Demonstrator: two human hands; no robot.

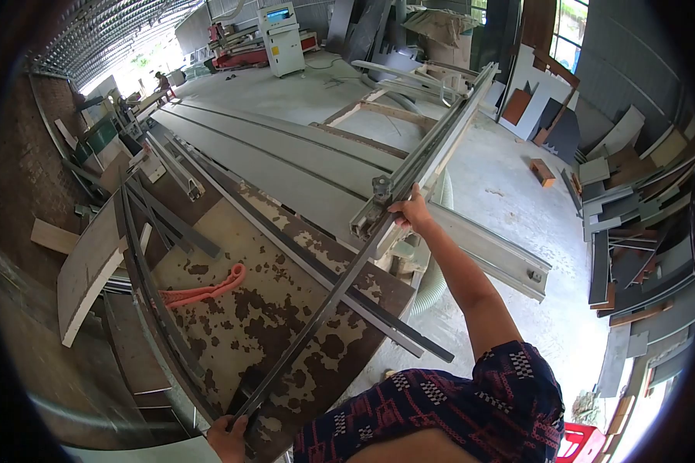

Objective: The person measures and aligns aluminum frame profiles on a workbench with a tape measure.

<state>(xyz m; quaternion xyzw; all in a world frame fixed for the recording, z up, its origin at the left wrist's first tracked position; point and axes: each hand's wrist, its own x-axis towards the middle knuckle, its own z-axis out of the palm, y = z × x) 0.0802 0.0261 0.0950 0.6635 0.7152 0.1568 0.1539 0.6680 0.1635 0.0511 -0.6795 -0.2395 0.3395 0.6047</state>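
A long, narrow dark strip (307, 333) lies slantwise across a worn saw-table surface (286, 289) with peeling patches. My left hand (228, 438) is closed around its near end at the bottom of the view. My right hand (411, 211) grips the strip near its far end, beside a metal rail (448, 127). A dark knob (381, 187) on a clamp-like block sits just left of my right fingers. Beneath the strip, another long dark-topped bar (355, 297) crosses the table.
A pink push handle (212, 288) rests on the worn surface. Loose strips (170, 220) and a curved board (93, 258) are at left. Offcuts (633, 216) are stacked along the right wall. Farther back are a white control cabinet (282, 42) and a seated person (164, 85).
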